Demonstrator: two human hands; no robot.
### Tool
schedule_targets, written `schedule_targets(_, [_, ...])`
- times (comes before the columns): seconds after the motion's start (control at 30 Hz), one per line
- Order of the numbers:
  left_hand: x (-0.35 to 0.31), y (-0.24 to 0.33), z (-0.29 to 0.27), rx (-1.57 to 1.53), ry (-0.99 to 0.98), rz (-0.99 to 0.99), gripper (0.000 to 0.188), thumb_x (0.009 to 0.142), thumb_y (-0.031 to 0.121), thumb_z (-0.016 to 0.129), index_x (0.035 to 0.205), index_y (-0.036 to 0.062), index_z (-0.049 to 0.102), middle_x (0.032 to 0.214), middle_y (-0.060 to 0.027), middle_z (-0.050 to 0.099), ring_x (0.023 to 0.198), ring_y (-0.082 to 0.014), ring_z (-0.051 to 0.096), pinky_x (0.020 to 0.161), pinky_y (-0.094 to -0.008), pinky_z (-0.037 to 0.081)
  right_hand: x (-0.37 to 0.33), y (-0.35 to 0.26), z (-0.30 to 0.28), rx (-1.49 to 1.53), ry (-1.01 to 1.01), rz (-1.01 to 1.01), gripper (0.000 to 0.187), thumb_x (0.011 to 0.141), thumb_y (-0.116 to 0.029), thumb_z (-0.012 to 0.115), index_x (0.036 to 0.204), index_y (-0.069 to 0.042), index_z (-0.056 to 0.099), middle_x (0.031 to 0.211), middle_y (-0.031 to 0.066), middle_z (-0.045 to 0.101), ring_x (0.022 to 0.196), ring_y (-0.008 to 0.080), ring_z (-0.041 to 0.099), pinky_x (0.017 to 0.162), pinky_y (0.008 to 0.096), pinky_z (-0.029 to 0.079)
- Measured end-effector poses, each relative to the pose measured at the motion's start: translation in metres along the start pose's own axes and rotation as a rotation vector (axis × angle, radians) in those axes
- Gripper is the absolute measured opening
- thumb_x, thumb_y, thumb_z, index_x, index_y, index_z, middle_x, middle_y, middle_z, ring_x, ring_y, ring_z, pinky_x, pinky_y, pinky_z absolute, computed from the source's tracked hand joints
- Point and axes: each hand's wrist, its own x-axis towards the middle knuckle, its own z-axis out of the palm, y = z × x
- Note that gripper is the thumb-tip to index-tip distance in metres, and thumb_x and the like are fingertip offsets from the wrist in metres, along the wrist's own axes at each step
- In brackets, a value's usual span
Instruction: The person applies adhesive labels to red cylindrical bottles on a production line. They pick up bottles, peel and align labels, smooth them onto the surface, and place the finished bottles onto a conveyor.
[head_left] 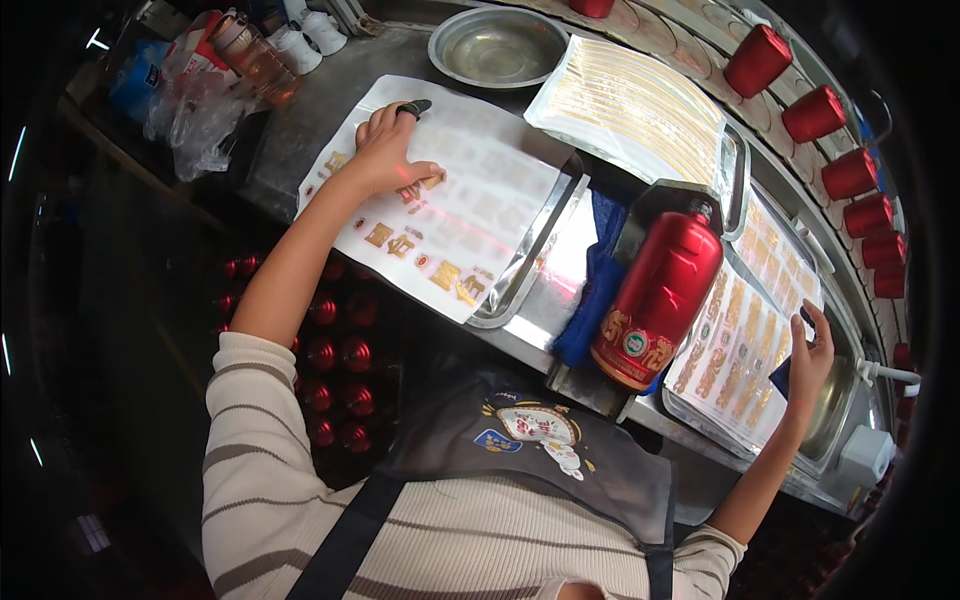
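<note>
My left hand [385,155] rests on a white sheet of gold decals [500,190], fingers and thumb apart. A black cover is on one fingertip, and the thumb lies beside a gold decal [432,182]. At the right, my right hand [815,360] is curled round a dark blue flat piece [781,376], beside a second sheet of gold and red decals [735,370]. One of its fingertips also has a black cover. Between the hands a glossy red bottle [668,285] lies tilted, neck pointing away, with gold figures and a round emblem near its base.
A metal bowl [498,48] and a sheet of gold strips [630,105] stand at the back. Blue cloth [597,290] lies left of the bottle. Red bottles [850,173] line the right side; more [340,355] stand below the table. A drink bottle [255,62] is far left.
</note>
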Motion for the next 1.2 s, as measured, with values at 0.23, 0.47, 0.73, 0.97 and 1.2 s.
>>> schedule_targets(0.23, [0.002, 0.003, -0.017, -0.176, -0.107, -0.073, 0.07, 0.075, 0.034, 0.079, 0.129, 0.0026, 0.048, 0.134, -0.0173, 0.05, 0.133, -0.0348, 0.042, 0.108, -0.045, 0.036, -0.011, 0.014, -0.004, -0.002, 0.0, 0.003, 0.036, 0.091, -0.014, 0.07, 0.125, -0.002, 0.065, 0.123, 0.0104, 0.067, 0.104, 0.0133, 0.062, 0.077, 0.0244, 0.048])
schedule_targets(0.47, [-0.021, 0.022, -0.007, -0.572, -0.049, 0.008, 0.022, 0.078, -0.004, 0.065, 0.099, -0.0007, 0.06, 0.099, -0.016, 0.065, 0.096, -0.0305, 0.067, 0.084, -0.0377, 0.054, -0.016, 0.015, 0.008, 0.007, -0.021, -0.004, 0.035, 0.092, -0.013, 0.07, 0.125, -0.003, 0.066, 0.122, 0.0088, 0.067, 0.103, 0.0116, 0.061, 0.075, 0.0224, 0.047])
schedule_targets(0.73, [-0.02, 0.027, 0.0, -0.666, -0.053, -0.059, 0.013, 0.08, -0.008, 0.063, 0.088, -0.0018, 0.055, 0.085, -0.0125, 0.064, 0.078, -0.0277, 0.068, 0.069, -0.0377, 0.054, -0.023, -0.001, 0.014, -0.014, -0.062, 0.094, 0.034, 0.094, -0.016, 0.07, 0.125, -0.004, 0.066, 0.119, 0.0058, 0.068, 0.108, 0.0103, 0.06, 0.087, 0.0235, 0.045])
schedule_targets(0.97, [-0.026, 0.022, 0.008, -0.538, 0.051, 0.133, 0.027, 0.085, -0.009, 0.054, 0.111, -0.0007, 0.055, 0.093, -0.0067, 0.06, 0.078, -0.0199, 0.063, 0.062, -0.0307, 0.053, -0.031, 0.012, 0.012, -0.011, -0.018, 0.037, 0.035, 0.092, -0.014, 0.069, 0.126, -0.003, 0.065, 0.119, 0.0074, 0.066, 0.078, 0.0055, 0.055, 0.069, 0.021, 0.045])
schedule_targets(1.2, [-0.022, 0.037, -0.018, -0.477, -0.161, -0.111, 0.013, 0.085, -0.006, 0.057, 0.096, -0.0007, 0.055, 0.087, -0.0121, 0.064, 0.074, -0.0272, 0.063, 0.064, -0.0386, 0.051, -0.035, 0.006, 0.016, 0.014, -0.044, 0.058, 0.035, 0.093, -0.012, 0.068, 0.125, -0.001, 0.065, 0.117, 0.0083, 0.067, 0.081, 0.0067, 0.057, 0.07, 0.0212, 0.045])
